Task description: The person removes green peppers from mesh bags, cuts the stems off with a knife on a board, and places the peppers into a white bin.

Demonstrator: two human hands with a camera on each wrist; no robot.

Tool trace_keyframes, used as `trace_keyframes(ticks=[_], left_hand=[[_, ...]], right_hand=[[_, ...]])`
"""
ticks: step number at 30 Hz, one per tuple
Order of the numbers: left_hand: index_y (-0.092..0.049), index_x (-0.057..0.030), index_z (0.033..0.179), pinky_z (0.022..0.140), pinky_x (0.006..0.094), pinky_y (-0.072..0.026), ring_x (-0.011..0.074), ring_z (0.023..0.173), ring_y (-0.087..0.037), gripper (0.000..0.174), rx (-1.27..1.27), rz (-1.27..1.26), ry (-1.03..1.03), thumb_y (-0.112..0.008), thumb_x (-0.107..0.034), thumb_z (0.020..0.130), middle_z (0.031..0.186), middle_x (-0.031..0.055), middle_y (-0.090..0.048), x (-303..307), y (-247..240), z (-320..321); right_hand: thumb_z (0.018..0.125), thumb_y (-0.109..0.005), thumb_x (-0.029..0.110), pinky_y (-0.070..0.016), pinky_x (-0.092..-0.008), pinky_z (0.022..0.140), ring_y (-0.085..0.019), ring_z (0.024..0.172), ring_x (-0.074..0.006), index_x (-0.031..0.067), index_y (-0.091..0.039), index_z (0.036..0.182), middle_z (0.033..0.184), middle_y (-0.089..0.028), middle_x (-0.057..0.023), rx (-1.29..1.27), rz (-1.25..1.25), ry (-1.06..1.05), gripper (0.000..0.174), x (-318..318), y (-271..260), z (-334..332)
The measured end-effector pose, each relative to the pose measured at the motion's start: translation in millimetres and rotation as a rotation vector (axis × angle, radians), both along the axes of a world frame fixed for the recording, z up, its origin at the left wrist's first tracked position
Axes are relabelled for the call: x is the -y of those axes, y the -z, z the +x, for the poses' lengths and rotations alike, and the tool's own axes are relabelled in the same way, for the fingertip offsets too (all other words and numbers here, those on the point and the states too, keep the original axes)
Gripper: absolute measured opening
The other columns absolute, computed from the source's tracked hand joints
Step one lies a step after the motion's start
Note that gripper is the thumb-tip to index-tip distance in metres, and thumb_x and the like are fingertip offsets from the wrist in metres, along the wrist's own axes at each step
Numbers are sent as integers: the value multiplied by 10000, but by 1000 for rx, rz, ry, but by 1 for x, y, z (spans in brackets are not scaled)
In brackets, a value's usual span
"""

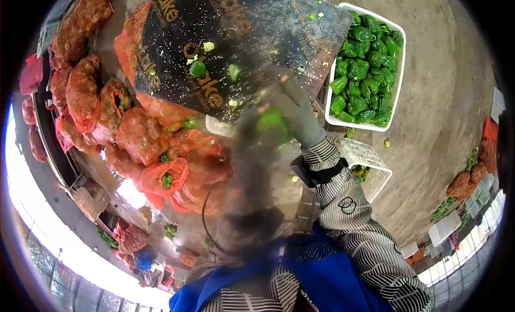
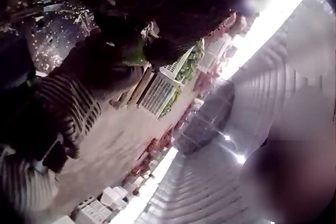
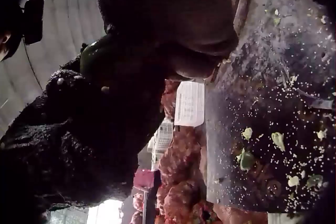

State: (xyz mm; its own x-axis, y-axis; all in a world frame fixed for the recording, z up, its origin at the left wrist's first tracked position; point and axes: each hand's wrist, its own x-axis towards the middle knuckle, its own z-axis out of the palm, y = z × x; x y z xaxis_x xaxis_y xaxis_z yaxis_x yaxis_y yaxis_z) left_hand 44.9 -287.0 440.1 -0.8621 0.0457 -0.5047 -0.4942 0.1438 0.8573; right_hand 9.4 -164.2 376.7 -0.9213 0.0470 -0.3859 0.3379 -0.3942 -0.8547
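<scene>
A green bell pepper [image 1: 273, 125] is between the two hands over the near edge of the dark printed board [image 1: 182, 38]. My left hand [image 1: 248, 130], in a dark glove and blurred by motion, grips the pepper from its left side. In the right wrist view, part of the pepper [image 3: 95, 56] shows beside the dark glove. My right hand [image 1: 301, 116], in a grey glove, is at the pepper's right side with fingers bent; whether it holds anything I cannot tell. Pale pepper cores [image 1: 208, 46], a green piece [image 1: 198, 69] and scattered seeds lie on the board.
A white crate [image 1: 403, 65] full of green peppers stands right of the board. Below it sits a smaller white basket [image 1: 375, 164] with scraps inside. Red mesh sacks [image 1: 142, 135] are piled along the left. More sacks and crates [image 1: 445, 226] line the far right.
</scene>
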Motion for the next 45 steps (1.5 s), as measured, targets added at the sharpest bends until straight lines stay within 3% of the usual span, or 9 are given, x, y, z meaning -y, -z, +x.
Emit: trace_keyframes(ticks=[9,13,22,26,29,30,34,38,45], left_hand=[[-439,36,1338,1116,429,-319,370,1297,-431,643,-181,-14,11,-716,-151,788,1337,205,-497,26,24,44],[-437,8,1339,1092,419,-355,365,1277,-450,646,-646,-746,503,-710,-106,765,1336,192,-489,42,33,25],[-361,-32,1417,959,358,-433,263,1102,-520,668,-137,-30,208,-649,-50,814,1312,125,-515,55,20,21],[-329,-51,1452,896,329,-467,215,1019,-550,667,-85,51,186,-612,-28,849,1303,92,-527,57,16,27],[-304,-65,1479,849,308,-493,180,956,-573,667,-101,84,210,-585,-11,876,1296,67,-535,65,21,29],[-296,-69,1488,834,301,-501,168,935,-581,668,-133,59,243,-575,-5,885,1294,58,-538,69,25,32],[-259,-73,1500,849,365,-497,211,989,-568,761,-262,-728,693,-660,-139,857,1308,143,-501,81,82,43],[-389,-40,1403,974,381,-501,306,1276,-481,641,91,-30,361,-685,-46,834,1445,158,-385,63,119,47],[-487,-26,1278,838,310,-530,186,1008,-617,335,167,241,303,-548,-116,961,1201,109,-577,15,95,26]], right_hand=[[860,-558,119,-441,-241,618,-500,670,-64,74,-642,1157,799,-569,-2,8,77,-5,312,27,-19,13],[860,-555,111,-428,-241,564,-497,621,-58,52,-655,1137,749,-619,-8,102,40,-41,301,36,-9,14],[882,-577,142,-444,-238,606,-511,689,-67,45,-603,1216,865,-637,-28,-176,418,-224,348,58,20,18],[914,-591,198,-526,-274,775,-622,875,-152,33,-619,1168,1026,-657,-110,178,-369,-298,304,46,13,13],[921,-580,220,-529,-323,804,-625,890,-184,50,-621,1160,1041,-656,-121,-29,140,-379,296,37,26,14],[924,-569,272,-515,-386,863,-630,919,-240,74,-620,1163,1056,-655,-130,18,484,-318,315,35,45,20],[912,-568,339,-465,-433,955,-618,1004,-314,68,-610,1169,1104,-651,-163,701,343,-167,376,8,31,18],[925,-538,367,-490,-420,883,-624,928,-286,46,-610,1154,1045,-644,-181,40,936,-112,400,7,129,76],[946,-549,377,-517,-353,876,-620,966,-219,35,-652,1123,1097,-650,-125,464,271,-34,399,-18,63,54]])
